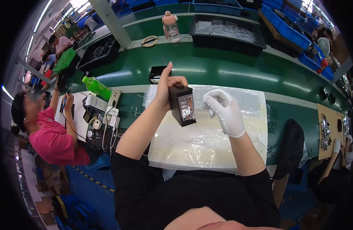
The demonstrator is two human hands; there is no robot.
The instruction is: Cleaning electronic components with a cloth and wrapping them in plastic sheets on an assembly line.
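Note:
My bare left hand (164, 90) grips a black box-shaped lamp (176, 105) from its left side, with the thumb pointing up. The lamp is held upright above the work mat, and its clear front with a shiny reflector inside faces right. To the right of it, and apart from it, is my right hand (223, 109) in a white glove. Its fingers are curled in toward the thumb; anything between them is hidden or too small to make out. Behind my left hand, a second black unit (156, 74) lies on the green bench. The white mat (199, 149) under both hands is covered with clear plastic film.
A green bottle (98, 87), a power strip (114, 97) and cables stand left of the mat. Farther back are a black bin of clear parts (227, 33) and a pink-capped bottle (171, 27). Co-workers sit at left and right. A dark cloth bundle (292, 147) lies at right.

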